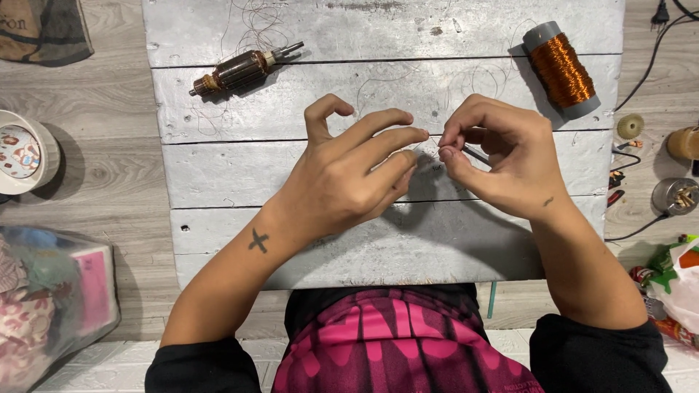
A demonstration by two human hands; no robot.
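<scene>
My left hand [349, 175] hovers over the grey plank table [218, 167], fingers curled with thumb raised, fingertips pinching a very fine wire near my right hand. My right hand [499, 160] pinches the same thin wire between thumb and forefinger; a short dark piece pokes out behind the fingers. Loose hair-thin wire strands [466, 80] loop across the table toward a spool of copper wire [561, 70] lying at the far right. A motor armature [240, 70] with a metal shaft lies at the far left.
A patterned bowl [22, 153] sits on the floor at left, a plastic bag of cloth [51, 306] below it. At right lie cables [648, 65], a small metal cup [675, 195], a round part [630, 126] and plastic bags [677, 284].
</scene>
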